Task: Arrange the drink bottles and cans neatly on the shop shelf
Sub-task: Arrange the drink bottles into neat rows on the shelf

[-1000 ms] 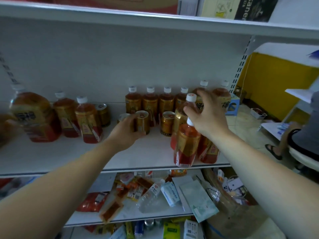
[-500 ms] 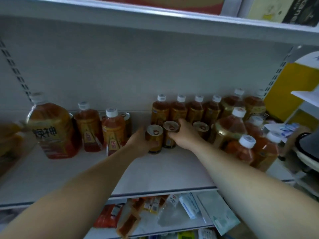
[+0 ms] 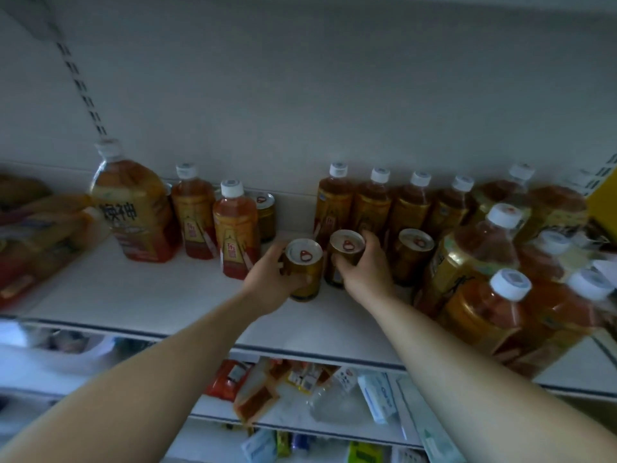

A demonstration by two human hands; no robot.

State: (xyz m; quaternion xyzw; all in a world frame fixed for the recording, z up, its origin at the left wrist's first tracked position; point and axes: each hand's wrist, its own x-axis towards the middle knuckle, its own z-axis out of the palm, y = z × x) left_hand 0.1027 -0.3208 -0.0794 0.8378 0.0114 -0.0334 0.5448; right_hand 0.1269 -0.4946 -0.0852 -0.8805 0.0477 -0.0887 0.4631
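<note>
On the white shelf (image 3: 167, 295) my left hand (image 3: 270, 284) grips a gold can (image 3: 305, 267) that stands upright. Right beside it my right hand (image 3: 367, 274) grips a second gold can (image 3: 345, 248). A third can (image 3: 412, 255) stands free just to the right. Behind them a row of small tea bottles (image 3: 374, 208) lines the back wall. Large tea bottles (image 3: 480, 262) crowd the right end. On the left stand a big tea bottle (image 3: 133, 208), two small bottles (image 3: 235, 228) and another can (image 3: 267, 217).
Blurred packaged goods (image 3: 30, 235) lie at the shelf's far left. The lower shelf (image 3: 300, 389) holds packets, boxes and a lying clear bottle. A slotted upright (image 3: 80, 85) runs up the back wall. Bare shelf surface lies in front of the cans.
My right hand left the bottles at the right and took hold of the second can. The left hand kept its can. The view swung left and closer to the shelf.
</note>
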